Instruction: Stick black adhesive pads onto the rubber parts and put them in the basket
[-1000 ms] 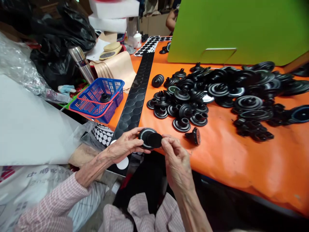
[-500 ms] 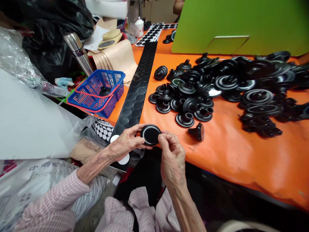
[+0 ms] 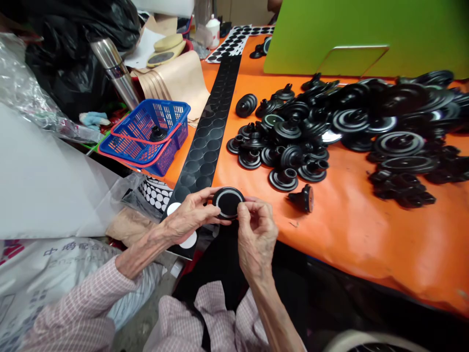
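Note:
A black round disc (image 3: 228, 203) with a pale grey ring on its face is held in front of my body, just off the table's near edge. My left hand (image 3: 196, 215) grips it from the left, thumb on the face. At its right rim my right hand (image 3: 258, 222) is closed, with thumb and fingertips pinched against the edge; anything thin between them cannot be made out. Beneath my left forearm runs a long black strip of round stickers (image 3: 198, 161), with white circles bare at its near end. A small black stemmed piece (image 3: 303, 199) lies to the right.
A large pile of black discs with stems (image 3: 293, 129) covers the orange table (image 3: 348, 220). A blue basket (image 3: 146, 151) with one black piece stands left, near a steel flask (image 3: 115, 73). A green panel (image 3: 366, 29) rises behind. Another person's arm shows at the top.
My right hand has shifted slightly left, its thumb now further over the disc's right edge. The left hand keeps its hold. The view has turned a little.

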A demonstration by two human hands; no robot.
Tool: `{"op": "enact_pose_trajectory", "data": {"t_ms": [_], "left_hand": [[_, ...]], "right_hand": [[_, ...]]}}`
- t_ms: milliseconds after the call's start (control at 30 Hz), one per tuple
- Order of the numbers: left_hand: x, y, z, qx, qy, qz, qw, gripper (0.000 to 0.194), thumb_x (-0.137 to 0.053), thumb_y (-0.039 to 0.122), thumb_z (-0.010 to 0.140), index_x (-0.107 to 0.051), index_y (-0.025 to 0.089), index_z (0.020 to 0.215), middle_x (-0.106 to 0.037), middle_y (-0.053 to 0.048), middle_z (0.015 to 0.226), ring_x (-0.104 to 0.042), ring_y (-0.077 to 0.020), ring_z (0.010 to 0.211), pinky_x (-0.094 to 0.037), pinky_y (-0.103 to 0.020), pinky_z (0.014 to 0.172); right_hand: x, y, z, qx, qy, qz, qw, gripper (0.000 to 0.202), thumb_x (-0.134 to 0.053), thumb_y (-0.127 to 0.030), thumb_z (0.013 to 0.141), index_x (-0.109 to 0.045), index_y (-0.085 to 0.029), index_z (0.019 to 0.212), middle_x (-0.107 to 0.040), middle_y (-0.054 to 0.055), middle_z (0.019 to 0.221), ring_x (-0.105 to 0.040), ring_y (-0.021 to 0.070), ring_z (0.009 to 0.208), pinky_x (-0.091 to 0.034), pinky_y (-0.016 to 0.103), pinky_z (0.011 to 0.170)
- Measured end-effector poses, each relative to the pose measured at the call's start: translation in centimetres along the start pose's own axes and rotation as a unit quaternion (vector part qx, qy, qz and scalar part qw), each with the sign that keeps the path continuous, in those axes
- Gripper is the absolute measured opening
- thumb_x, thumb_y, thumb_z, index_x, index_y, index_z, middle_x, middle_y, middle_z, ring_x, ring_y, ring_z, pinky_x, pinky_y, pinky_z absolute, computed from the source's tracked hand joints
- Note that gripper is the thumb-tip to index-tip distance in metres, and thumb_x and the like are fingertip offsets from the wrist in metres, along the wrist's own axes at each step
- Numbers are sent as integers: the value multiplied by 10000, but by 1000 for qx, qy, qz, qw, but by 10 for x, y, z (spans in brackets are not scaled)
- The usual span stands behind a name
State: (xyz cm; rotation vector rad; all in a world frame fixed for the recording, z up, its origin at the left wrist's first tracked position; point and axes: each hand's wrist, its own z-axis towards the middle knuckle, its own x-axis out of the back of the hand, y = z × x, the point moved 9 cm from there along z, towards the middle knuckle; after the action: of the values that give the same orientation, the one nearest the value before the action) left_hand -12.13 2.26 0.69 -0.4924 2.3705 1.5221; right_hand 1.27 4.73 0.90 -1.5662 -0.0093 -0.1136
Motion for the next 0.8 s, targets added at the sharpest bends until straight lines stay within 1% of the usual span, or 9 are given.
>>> {"op": "enact_pose_trajectory", "data": {"t_ms": [133,233,333,500,567,633,700,767,800], "left_hand": [[3,-1,0,-8,7,-6,1000,337,-714,198,745,-665,172,1078,-642,-87,1108,-640,-249,1014,-574,-426,832],[6,-2,0,-11,20,-8,1000,318,-735,233,736,-670,163,1039,-638,-88,1106,-634,-254,1020,-578,-432,825],[9,0,1,-21,34,-9,999,312,-749,236,725,-662,156,1013,-641,-84,1090,-633,-247,1015,-584,-422,815],[15,2,-1,-31,58,-5,998,313,-756,234,715,-641,153,995,-646,-68,1050,-654,-215,945,-597,-378,768],[17,3,-2,-36,62,-5,997,314,-753,236,720,-636,151,999,-648,-64,1043,-660,-197,916,-597,-353,756],[19,3,-3,-38,64,-6,997,311,-745,237,731,-630,149,1005,-652,-62,1030,-663,-184,893,-596,-332,744],[21,3,-4,-37,65,-7,997,309,-739,241,739,-624,149,1011,-656,-60,1016,-664,-178,880,-594,-320,737],[24,4,-4,-39,68,-9,997,306,-738,244,742,-618,150,1009,-655,-57,1011,-663,-174,875,-592,-313,735],[25,5,-5,-41,69,-12,997,306,-737,245,743,-615,152,1007,-652,-56,1012,-663,-174,874,-591,-313,736]], "right_hand": [[-3,-2,-2,46,2,-36,998,147,-527,-323,876,-524,-211,782,-545,35,910,-565,187,934,-463,372,845],[-7,-4,-4,78,1,-63,995,128,-500,-295,900,-502,-220,796,-544,40,909,-564,192,951,-469,378,843],[-11,-11,-7,118,5,-93,989,108,-485,-254,911,-485,-225,807,-547,47,891,-563,199,963,-480,375,826],[-17,-30,-13,218,32,-169,961,104,-444,-190,926,-483,-223,836,-574,60,907,-581,193,912,-489,369,798],[-19,-34,-16,240,41,-190,951,102,-437,-183,929,-485,-219,846,-582,65,914,-586,194,897,-492,368,786],[-22,-34,-17,246,44,-202,947,94,-441,-187,930,-487,-216,854,-588,72,925,-587,195,890,-496,368,779],[-25,-31,-17,234,42,-197,951,85,-452,-210,927,-492,-215,852,-590,73,919,-587,197,898,-501,376,792],[-25,-23,-13,188,39,-158,969,58,-492,-265,910,-505,-210,897,-589,73,930,-595,198,897,-512,379,796],[-24,-17,-10,149,35,-125,980,113,-527,-304,891,-513,-206,946,-592,71,946,-601,196,894,-520,375,792]]}}
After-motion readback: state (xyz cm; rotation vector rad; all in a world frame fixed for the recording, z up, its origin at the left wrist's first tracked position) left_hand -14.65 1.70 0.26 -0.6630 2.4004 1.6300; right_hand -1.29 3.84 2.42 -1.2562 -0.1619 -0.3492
